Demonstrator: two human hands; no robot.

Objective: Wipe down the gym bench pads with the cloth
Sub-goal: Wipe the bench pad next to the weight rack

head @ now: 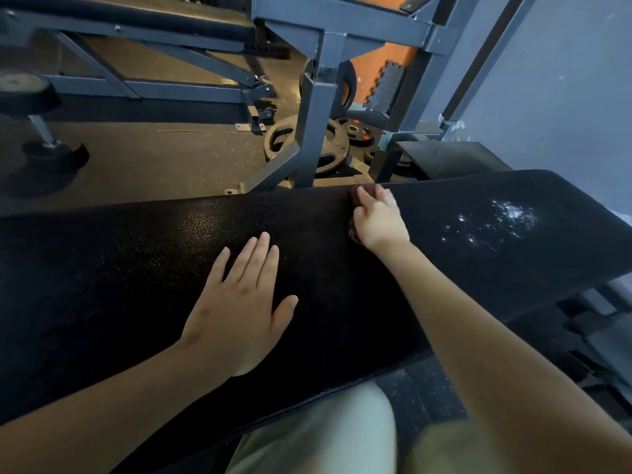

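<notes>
A long black textured bench pad (119, 268) runs across the view from left to right. My left hand (239, 302) lies flat on the pad near its middle, fingers spread, holding nothing. My right hand (378, 217) is closed on a small reddish-brown cloth (354, 232) pressed against the pad near its far edge; most of the cloth is hidden under the hand. A patch of white specks (502, 217) marks the pad to the right of the cloth.
Behind the bench stands a grey steel rack frame (314, 107) with black weight plates (328, 145) at its foot. Another bench frame (154, 46) crosses the back left above a plate-loaded dumbbell (24, 94). A grey wall (564, 80) is at right.
</notes>
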